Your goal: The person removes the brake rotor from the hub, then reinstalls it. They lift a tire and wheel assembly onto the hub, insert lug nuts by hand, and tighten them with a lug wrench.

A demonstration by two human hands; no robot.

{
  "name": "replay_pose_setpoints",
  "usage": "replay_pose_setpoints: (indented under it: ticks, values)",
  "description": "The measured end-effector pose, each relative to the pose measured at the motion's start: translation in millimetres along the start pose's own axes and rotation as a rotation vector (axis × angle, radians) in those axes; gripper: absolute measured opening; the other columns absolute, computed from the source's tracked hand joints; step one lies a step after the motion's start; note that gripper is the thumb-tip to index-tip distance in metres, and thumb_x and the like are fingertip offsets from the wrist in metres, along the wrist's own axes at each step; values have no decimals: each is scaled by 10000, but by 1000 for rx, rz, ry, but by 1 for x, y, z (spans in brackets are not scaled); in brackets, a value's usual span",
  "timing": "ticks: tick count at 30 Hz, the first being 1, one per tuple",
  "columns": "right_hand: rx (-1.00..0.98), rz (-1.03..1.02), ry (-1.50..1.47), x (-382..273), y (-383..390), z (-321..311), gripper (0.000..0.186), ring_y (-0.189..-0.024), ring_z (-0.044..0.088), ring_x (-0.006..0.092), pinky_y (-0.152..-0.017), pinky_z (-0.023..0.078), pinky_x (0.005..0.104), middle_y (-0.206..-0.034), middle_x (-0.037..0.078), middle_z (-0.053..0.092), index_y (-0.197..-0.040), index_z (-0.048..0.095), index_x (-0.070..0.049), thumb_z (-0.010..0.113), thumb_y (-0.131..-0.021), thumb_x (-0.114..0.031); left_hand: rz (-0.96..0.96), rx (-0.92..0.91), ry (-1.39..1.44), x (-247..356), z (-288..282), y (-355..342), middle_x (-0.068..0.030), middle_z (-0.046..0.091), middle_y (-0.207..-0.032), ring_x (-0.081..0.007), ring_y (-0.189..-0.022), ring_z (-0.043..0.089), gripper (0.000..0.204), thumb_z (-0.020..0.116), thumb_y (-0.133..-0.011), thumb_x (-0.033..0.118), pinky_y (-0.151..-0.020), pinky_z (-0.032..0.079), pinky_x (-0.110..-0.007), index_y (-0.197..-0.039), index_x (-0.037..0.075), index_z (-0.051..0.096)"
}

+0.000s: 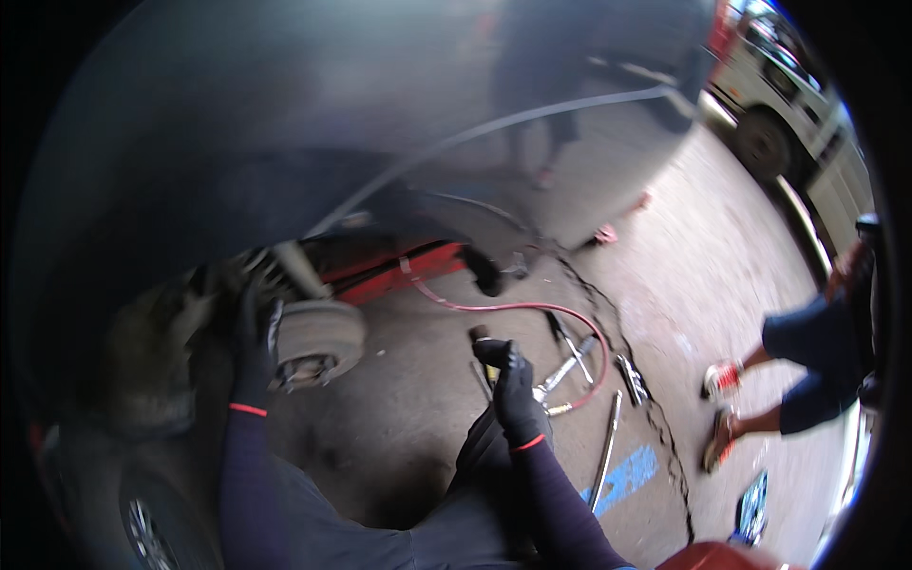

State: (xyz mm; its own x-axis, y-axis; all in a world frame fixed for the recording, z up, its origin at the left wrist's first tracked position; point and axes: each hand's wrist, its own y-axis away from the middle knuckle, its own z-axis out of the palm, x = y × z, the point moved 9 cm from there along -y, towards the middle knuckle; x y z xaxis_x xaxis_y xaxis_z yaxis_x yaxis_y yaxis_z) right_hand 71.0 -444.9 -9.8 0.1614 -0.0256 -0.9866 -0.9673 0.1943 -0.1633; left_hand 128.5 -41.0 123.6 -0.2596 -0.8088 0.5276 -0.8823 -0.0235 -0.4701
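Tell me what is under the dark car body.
Visible under the dark car body: a round drum, a pale tube and part of a red beam. The left hand is beside the drum. The body and shadow hide whatever lies deeper in.

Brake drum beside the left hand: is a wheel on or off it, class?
Off: the brake drum shows bare, its broad side and outer face exposed, with no tyre around it.

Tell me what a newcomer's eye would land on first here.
First, the dark, glossy car body filling the top of the view. Next, the red hose curving across the floor near the centre, by scattered tools. Then the black-gloved left hand beside the round wheel drum, left of centre.
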Motion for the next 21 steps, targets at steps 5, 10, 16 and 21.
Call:
replay_pose_setpoints:
  ticks: [5, 10, 16, 21]
  values:
    - [-460, -108, 82, -11, 49, 171, 559, -1223, 549, 251, -999, 467, 358, -1437, 137, 494, -1449, 436, -21, 640, -929, -2, -188, 41, 264, 19, -69, 89, -193, 420, -1521, -288, -1430, 382, 657, 655, -997, 289, -1176, 339, -416, -1521, 13, 371]
    - [-570, -687, 328, -99, 77, 249, 396, -1205, 597, 364, -1071, 433, 447, -1254, 179, 648, -1277, 602, 11, 693, -896, -47, -199, -290, 109, 19, -95, 207, -223, 679, -1152, -382, -1067, 659, 590, 683, -943, 431, -949, 522, -473, -1323, -7, 571]
    - [-263, -982, 635, -150, -40, 296, 437, -1360, 489, 339, -1133, 371, 424, -1429, 201, 545, -1415, 508, 37, 545, -1053, -204, -562, -617, 25, 12, -68, 308, -252, 548, -1393, -401, -1185, 606, 748, 582, -961, 547, -1013, 488, -485, -1424, -28, 463]
    - [-513, -812, 825, -92, -79, 333, 510, -1358, 475, 368, -1110, 404, 426, -1479, 222, 487, -1485, 435, 15, 458, -1087, -304, -710, -630, 317, -32, -70, 331, -289, 572, -1336, -413, -1201, 590, 794, 632, -914, 576, -1043, 467, -465, -1388, -49, 509]
